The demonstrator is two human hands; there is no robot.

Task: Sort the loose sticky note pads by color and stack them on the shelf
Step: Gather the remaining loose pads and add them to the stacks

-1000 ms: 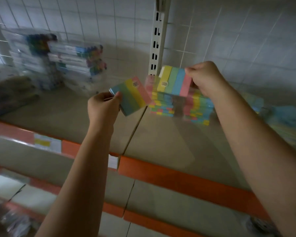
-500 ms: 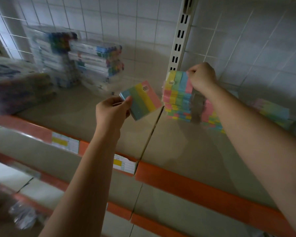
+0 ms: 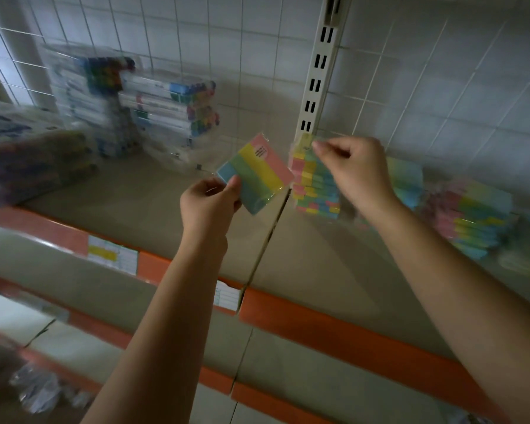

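Here the shelf point(image 3: 334, 264), a beige board with an orange front lip, carries several groups of stationery. At its back, beside the slotted white upright point(image 3: 314, 87), stands a stack of sticky note pads point(image 3: 311, 191), its side banded in pink, yellow, green and blue. A second stack of the same pads point(image 3: 475, 221) lies further right, tilted and blurred. At the left rear, clear-wrapped marker sets point(image 3: 153, 105) are piled against the wire grid; a blurred wrapped bundle point(image 3: 28, 166) occupies the far left.

The loose sticky note pad point(image 3: 257, 175) is wrapped in clear film and shows four parallel colour strips, pink, yellow, green and blue, with a small round label on the pink strip. It is held in the air, tilted, just left of the stack beside the upright and above the seam between two shelf boards.

The left hand point(image 3: 210, 206) pinches the pad's lower blue corner, thumb on its face, the other fingers curled behind. The right hand point(image 3: 358, 169) rests at the top of the rear stack, fingers curled, thumb and forefinger closed together; whether they pinch the topmost pad's wrap cannot be told.
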